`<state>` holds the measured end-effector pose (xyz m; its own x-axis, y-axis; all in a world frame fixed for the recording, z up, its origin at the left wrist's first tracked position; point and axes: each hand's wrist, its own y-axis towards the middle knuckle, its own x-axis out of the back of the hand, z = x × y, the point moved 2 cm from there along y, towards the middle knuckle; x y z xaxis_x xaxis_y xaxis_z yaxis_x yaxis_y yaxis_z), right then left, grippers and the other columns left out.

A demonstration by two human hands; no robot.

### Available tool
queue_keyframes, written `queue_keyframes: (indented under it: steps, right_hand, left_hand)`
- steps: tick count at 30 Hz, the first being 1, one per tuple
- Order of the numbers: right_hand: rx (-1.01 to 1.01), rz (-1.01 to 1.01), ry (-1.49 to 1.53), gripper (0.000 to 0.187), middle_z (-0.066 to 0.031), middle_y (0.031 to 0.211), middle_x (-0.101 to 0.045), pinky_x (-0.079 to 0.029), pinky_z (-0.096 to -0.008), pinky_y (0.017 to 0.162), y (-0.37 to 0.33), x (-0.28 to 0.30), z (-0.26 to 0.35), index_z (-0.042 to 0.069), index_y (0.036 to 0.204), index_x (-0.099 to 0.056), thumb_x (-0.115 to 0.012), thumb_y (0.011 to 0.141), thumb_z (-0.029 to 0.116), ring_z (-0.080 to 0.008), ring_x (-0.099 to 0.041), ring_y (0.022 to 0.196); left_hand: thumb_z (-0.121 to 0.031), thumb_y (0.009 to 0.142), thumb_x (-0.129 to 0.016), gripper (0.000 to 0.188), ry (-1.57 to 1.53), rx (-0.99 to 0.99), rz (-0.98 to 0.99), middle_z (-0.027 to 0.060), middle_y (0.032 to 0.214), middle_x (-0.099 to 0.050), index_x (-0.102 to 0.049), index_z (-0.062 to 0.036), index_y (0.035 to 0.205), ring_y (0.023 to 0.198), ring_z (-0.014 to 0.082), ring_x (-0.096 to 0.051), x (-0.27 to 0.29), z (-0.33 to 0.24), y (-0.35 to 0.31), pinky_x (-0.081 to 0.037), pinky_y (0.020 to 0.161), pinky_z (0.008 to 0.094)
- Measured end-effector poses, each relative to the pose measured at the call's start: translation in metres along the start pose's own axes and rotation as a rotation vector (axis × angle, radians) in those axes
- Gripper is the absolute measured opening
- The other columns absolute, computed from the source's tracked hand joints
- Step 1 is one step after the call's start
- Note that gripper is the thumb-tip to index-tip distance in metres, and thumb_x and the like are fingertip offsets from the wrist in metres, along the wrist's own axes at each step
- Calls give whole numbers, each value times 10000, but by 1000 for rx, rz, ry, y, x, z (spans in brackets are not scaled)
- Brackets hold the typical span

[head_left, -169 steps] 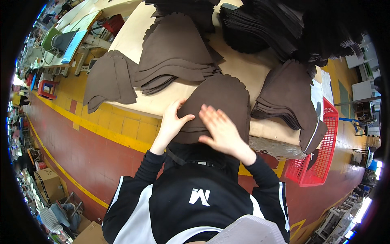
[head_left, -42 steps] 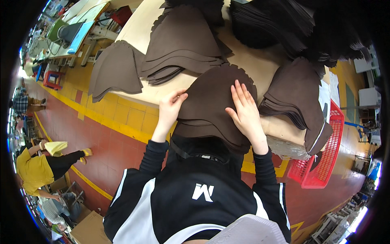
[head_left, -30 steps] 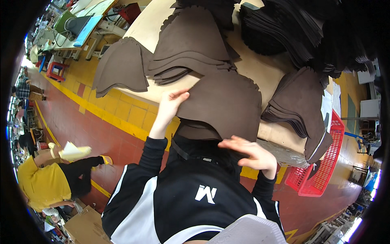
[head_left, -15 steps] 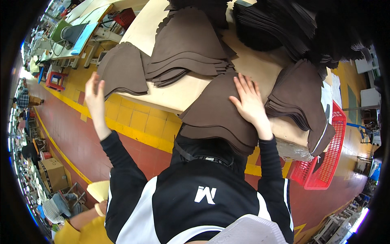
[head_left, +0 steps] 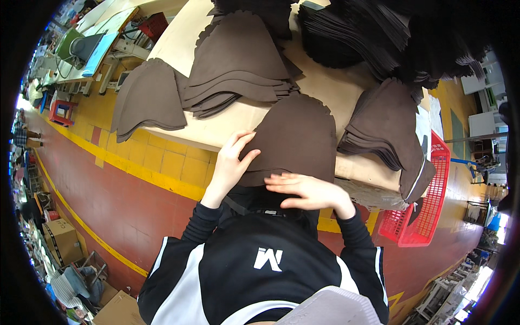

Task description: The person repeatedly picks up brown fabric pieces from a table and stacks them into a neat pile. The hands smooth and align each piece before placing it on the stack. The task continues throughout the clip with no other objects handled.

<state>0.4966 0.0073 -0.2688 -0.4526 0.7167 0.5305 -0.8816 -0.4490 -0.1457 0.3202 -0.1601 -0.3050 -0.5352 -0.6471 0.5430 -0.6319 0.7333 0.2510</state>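
Note:
A stack of dark brown cut fabric pieces (head_left: 298,130), with a rounded top and a notched rim, lies in front of me and overhangs the near table edge. My left hand (head_left: 233,165) is at the stack's left side, thumb and fingers apart, the tips touching its edge. Along the lower edge rests my right hand (head_left: 311,190), fingers stretched out and pointing left, nothing held. How many pieces lie under the top one is hidden.
More brown stacks lie on the pale table: a small one (head_left: 149,97) at left, a larger fan (head_left: 235,59) behind, another (head_left: 376,127) at right. Black pieces (head_left: 352,38) pile up at the back right. A red plastic basket (head_left: 433,200) stands beside the table's right end.
My left hand has come from beside the left stack to the middle stack. My right hand has slid from its upper right down to its lower edge. The middle stack's lower layers look more even.

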Motion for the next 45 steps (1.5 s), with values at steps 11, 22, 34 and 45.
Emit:
queue_keyframes:
  steps: [11, 22, 34, 45]
  right_hand:
    - [-269, -508, -690, 957, -240, 1605, -296, -243, -460, 1225, 50, 25, -34, -68, 1504, -332, -641, 873, 583, -364, -297, 1492]
    - [187, -422, -218, 476, -165, 1493, -499, -372, -442, 1155, 2, 19, 18, 38, 1368, -570, -668, 946, 237, -346, -458, 1394]
    - [-312, -611, -724, 819, -180, 1594, -358, -266, -445, 1218, 29, 34, -43, 11, 1511, -382, -629, 913, 513, -294, -336, 1487]
    - [40, -409, -126, 493, -147, 1521, -482, -282, -464, 1207, -1, 18, -5, 52, 1425, -539, -614, 969, 222, -326, -404, 1445]
  left_hand:
    - [-214, 939, -711, 576, -694, 623, 104, 102, 1158, -714, -520, 50, 1415, 702, 38, -635, -7, 28, 9, -454, 459, 180]
    - [-99, 918, -735, 339, -160, 225, -242, 94, 1191, -719, -701, -38, 1249, 992, 151, -673, 109, 5, 26, -540, 908, 290]
    - [-162, 955, -686, 381, 8, 281, -360, 57, 1116, -693, -640, -57, 1318, 977, 143, -647, 176, 52, 19, -515, 885, 288]
    - [-173, 815, -788, 537, 233, 90, -37, 123, 1338, -568, -625, -30, 1306, 1246, 337, -504, -12, -27, -1, -425, 1066, 426]
